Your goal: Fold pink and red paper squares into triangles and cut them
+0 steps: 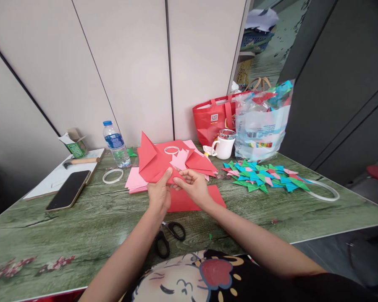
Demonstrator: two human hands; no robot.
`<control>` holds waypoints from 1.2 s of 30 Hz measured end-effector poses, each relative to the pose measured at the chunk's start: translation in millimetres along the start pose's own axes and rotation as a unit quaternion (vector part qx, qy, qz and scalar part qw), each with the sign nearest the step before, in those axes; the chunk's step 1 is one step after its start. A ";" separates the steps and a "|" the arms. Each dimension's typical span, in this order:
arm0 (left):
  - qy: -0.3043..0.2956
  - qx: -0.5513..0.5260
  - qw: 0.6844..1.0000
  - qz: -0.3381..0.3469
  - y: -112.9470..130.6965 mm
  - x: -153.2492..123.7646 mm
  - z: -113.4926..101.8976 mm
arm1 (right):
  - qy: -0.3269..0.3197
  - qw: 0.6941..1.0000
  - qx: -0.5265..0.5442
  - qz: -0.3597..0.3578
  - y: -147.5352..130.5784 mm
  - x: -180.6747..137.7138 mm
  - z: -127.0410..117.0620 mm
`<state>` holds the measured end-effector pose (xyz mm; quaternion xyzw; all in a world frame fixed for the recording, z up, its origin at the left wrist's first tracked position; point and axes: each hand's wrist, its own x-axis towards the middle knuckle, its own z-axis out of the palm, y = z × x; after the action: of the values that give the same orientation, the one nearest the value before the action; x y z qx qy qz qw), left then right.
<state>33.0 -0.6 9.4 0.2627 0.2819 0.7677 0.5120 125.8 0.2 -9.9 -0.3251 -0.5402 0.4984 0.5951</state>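
Observation:
My left hand point(160, 192) and my right hand point(194, 188) meet at the middle of the table, both closed on a small folded piece of red paper point(172, 178). Their thumbs press on top of it, and the fingers partly hide it. Under and in front of the hands lies a flat red sheet point(216, 197). Just behind are more red sheets point(159, 157), some folded to points, with pink paper pieces point(180, 159) on top. A stack of pink paper point(135, 181) sits beside my left hand. Black-handled scissors point(177, 231) rest below my wrists, partly covered by my left forearm.
On the left are a phone point(68, 191), a hammer point(82, 160), a water bottle point(116, 144) and a tape roll point(112, 176). To the right lie many folded colored paper pieces point(261, 174), with a white mug point(225, 145), a red bag point(204, 119) and a filled plastic bag point(260, 130) behind.

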 end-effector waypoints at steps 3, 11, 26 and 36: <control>0.003 -0.006 1.000 0.003 -0.8 0.5 -0.2 | 0.005 1.000 -0.006 -0.001 -1.8 -1.0 0.8; -0.016 -0.004 1.000 0.005 -1.9 0.2 0.5 | 0.020 1.000 0.001 -0.002 -1.5 -1.3 1.9; -0.036 -0.009 0.999 0.020 7.0 6.2 -1.1 | 0.016 0.996 0.076 0.041 -1.3 0.1 1.9; -0.047 -0.020 0.999 0.004 11.1 9.1 -3.3 | 0.027 0.985 0.148 0.088 -3.6 0.1 1.5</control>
<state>20.5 3.9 16.0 0.2888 0.2411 0.7622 0.5268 125.2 -0.9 -6.2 -0.2931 -0.4136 0.6142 0.6048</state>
